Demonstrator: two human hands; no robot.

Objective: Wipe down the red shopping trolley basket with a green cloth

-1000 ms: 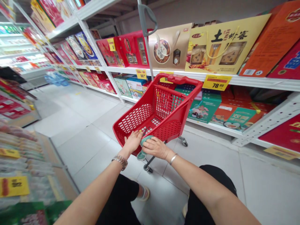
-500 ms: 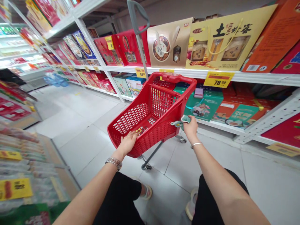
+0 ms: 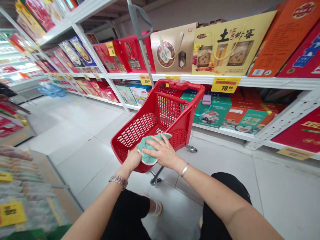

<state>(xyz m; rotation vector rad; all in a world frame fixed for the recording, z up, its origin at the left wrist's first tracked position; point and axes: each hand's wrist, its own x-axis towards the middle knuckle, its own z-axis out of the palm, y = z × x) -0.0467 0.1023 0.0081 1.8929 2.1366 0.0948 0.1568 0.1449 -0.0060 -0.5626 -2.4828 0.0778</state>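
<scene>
A soft, pale-green folded cloth (image 3: 148, 158) is lying against the near rim of a red plastic shopping cart w/ mesh sides (image 3: 136, 128); it looks light and floppy, easiest to take by its edge. The right hand (image 3: 161, 154) is pressing on top, fingers spread flat, not gripping, arm reaching fwd. The left hand (image 3: 132, 159) is cupping beneath, fingers hidden, grip unclear.

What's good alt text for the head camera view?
The right hand lies on a pale green cloth at the near edge of a red plastic wheeled shopping basket, with the left hand beneath the cloth. Behind stand white metal shelves of boxed gifts.
</scene>
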